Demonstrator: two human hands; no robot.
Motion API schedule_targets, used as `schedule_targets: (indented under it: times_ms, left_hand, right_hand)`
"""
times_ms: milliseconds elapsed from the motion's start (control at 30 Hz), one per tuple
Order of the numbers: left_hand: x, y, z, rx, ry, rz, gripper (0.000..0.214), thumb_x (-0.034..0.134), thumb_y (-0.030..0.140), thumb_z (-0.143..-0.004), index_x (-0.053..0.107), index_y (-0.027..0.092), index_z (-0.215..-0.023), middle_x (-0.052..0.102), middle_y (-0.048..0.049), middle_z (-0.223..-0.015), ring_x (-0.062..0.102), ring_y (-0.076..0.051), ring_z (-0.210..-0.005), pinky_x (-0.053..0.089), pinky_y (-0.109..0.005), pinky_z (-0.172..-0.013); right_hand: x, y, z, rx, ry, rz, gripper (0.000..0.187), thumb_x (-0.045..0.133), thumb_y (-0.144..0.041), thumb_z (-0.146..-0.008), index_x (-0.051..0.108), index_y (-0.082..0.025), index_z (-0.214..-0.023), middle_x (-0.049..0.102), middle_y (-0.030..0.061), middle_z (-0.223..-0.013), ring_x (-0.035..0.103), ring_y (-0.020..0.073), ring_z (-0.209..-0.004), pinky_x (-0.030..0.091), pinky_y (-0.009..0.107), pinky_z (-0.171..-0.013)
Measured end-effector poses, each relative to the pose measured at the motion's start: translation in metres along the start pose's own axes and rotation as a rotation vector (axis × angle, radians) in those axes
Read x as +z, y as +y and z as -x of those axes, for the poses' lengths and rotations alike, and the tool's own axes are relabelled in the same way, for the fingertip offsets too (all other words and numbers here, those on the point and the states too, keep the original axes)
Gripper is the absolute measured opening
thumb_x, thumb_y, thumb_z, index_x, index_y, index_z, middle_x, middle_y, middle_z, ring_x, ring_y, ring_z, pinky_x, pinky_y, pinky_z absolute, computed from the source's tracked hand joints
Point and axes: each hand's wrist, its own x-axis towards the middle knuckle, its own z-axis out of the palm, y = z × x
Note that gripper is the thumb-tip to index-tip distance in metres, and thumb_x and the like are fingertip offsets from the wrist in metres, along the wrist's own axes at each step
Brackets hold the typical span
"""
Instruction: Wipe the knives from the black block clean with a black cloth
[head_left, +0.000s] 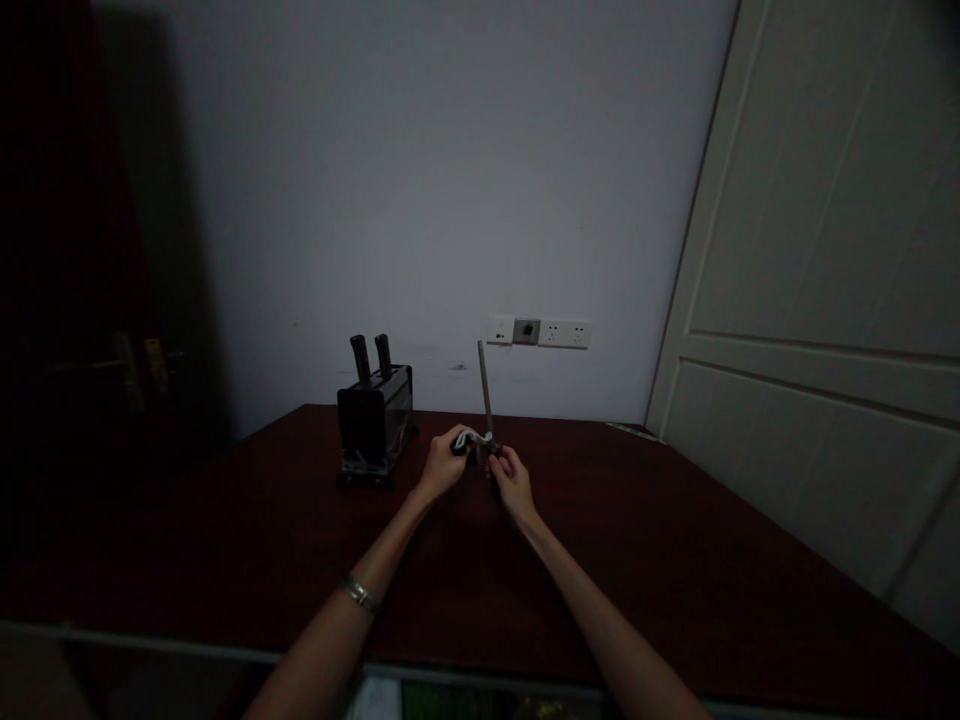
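A pale wall (pixel 450 180) backs the dark red table (pixel 645 560) that spreads across the lower frame. Left of centre stands a black block (pixel 362 430), two dark handles jutting from its top, presumably so each can be gripped from above. It sits aside, leaving the person's forearms room to reach mid-frame. There the right hand (pixel 514 482) has its fingers closed around the lower end of a slim grey blade or rod (pixel 485 385), which rises nearly upright, probably to keep its far end away from the fingers. The left hand (pixel 445 462) grasps a small black-and-white piece (pixel 466 440) close against the blade's base, perhaps for control; whether they touch cannot be told.
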Motion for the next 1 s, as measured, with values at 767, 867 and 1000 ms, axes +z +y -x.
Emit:
schedule_targets:
  times_ms: [767,867,1000]
  left_hand:
    - [0.012,-0.010,0.012,0.119,-0.027,-0.085,0.032,0.053,0.000,-0.062,0.064,0.021,-0.084,0.062,-0.0036,-0.085,0.055,-0.019,-0.083,0.039,-0.024,-0.080]
    - [0.014,-0.009,0.013,0.111,-0.007,-0.088,0.031,0.053,0.001,-0.063,0.062,0.021,-0.085,0.061,-0.0040,-0.088,0.055,-0.019,-0.085,0.039,-0.025,-0.081]
    - [0.016,-0.009,0.013,0.049,0.209,-0.046,0.031,0.054,0.002,-0.064,0.061,0.022,-0.087,0.061,-0.0035,-0.089,0.054,-0.020,-0.088,0.037,-0.024,-0.084]
  right_hand:
    - [-0.001,0.005,-0.002,-0.066,0.006,0.014,0.026,0.059,-0.035,-0.069,0.051,-0.020,-0.089,0.059,-0.0017,-0.069,0.054,0.0123,-0.060,0.042,0.022,-0.057]
    - [-0.002,0.006,-0.003,-0.071,0.005,0.015,0.025,0.059,-0.034,-0.070,0.051,-0.020,-0.090,0.059,-0.0015,-0.070,0.054,0.0124,-0.061,0.041,0.022,-0.057]
    - [0.000,0.007,-0.002,-0.075,0.010,0.029,0.023,0.058,-0.033,-0.072,0.051,-0.020,-0.089,0.057,-0.0028,-0.067,0.054,0.0121,-0.059,0.041,0.022,-0.058]
